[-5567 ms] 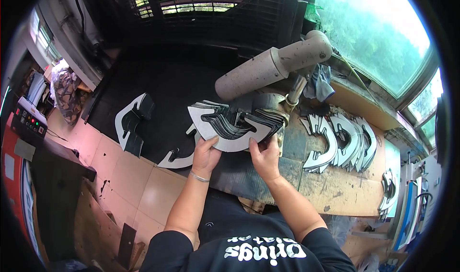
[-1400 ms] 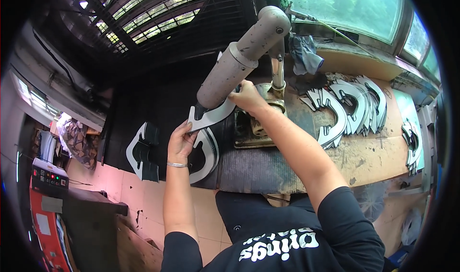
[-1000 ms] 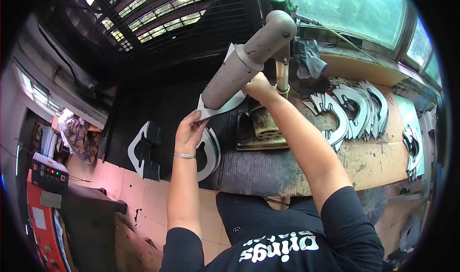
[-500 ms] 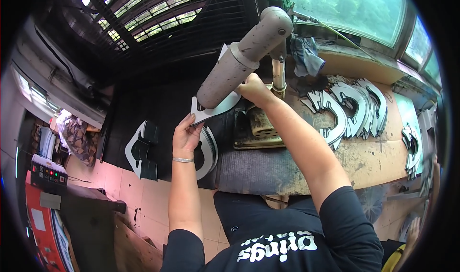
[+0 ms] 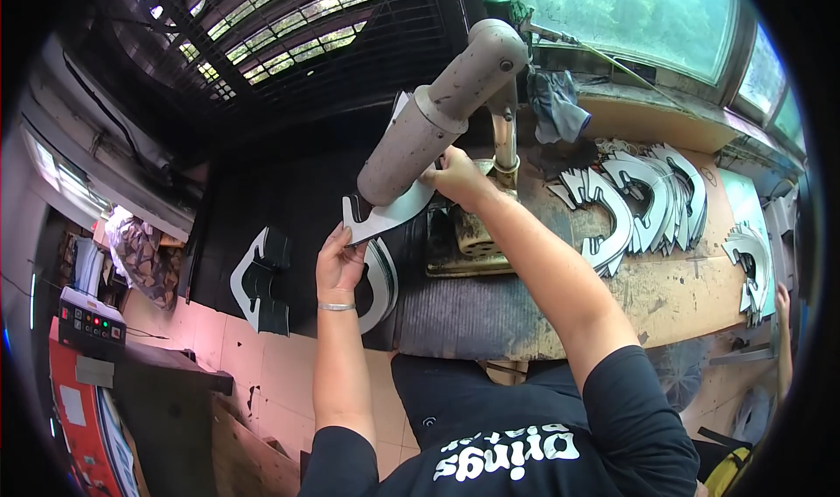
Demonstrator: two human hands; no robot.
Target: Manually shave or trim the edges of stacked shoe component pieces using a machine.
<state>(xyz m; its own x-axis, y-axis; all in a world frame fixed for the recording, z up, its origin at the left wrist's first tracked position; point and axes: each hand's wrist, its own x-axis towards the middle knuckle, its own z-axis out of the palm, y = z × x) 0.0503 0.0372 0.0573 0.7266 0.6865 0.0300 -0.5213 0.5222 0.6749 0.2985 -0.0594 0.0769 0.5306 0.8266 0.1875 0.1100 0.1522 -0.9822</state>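
Observation:
Between my two hands is a flat, curved white piece (image 5: pixel 391 220) with a dark edge and a notched end. It lies beneath the thick grey cylindrical head (image 5: pixel 408 151) of a bench machine, which hides part of it. My left hand (image 5: pixel 339 262) pinches the near left end, thumb on top beside the notch. At the far right end, my right hand (image 5: pixel 460 180) grips the same piece, its fingers partly hidden by the machine head. Just right of my left wrist, a stack of curved white pieces (image 5: pixel 381 289) rests on the black table covering.
White-faced pieces with dark sides (image 5: pixel 248 280) stand at the left. Several fanned stacks of curved pieces (image 5: pixel 652 201) lie on the right, with a smaller stack (image 5: pixel 749 265) beyond. A grey glove (image 5: pixel 557 108) hangs behind the machine's post. Another person's arm (image 5: pixel 784 339) shows at the right edge.
The white piece has shifted slightly toward me, so its notch shows more clearly left of the machine head. Both hands moved nearer with it. The other person's arm at the right has moved up.

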